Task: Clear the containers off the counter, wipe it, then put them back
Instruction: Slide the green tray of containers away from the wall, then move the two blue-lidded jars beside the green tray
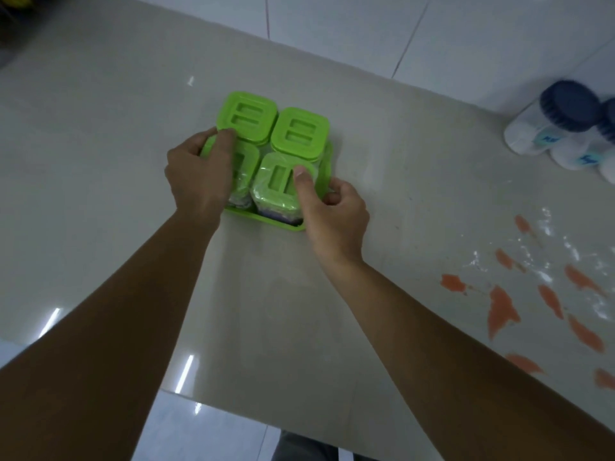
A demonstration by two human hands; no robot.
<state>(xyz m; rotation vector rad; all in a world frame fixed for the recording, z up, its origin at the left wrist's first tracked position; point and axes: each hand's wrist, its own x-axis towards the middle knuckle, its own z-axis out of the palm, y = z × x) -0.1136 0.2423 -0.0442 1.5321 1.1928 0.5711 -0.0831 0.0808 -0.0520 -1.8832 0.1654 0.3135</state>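
A green tray [327,161] holding several clear jars with green square lids [299,133] sits on the pale counter [382,168], a little left of the middle. My left hand [196,174] grips the tray's left side, with fingers over a near-left jar. My right hand [329,211] holds the tray's near-right corner, its thumb resting on the lid of the near-right jar [276,184]. At the far right edge stand white jars with dark blue lids [569,106], partly cut off by the frame.
Orange smears [499,311] and white powdery spots [545,257] mark the counter on the right. The counter's near edge runs along the bottom, with tiled floor [206,430] below it. A tiled wall [366,31] rises behind the counter.
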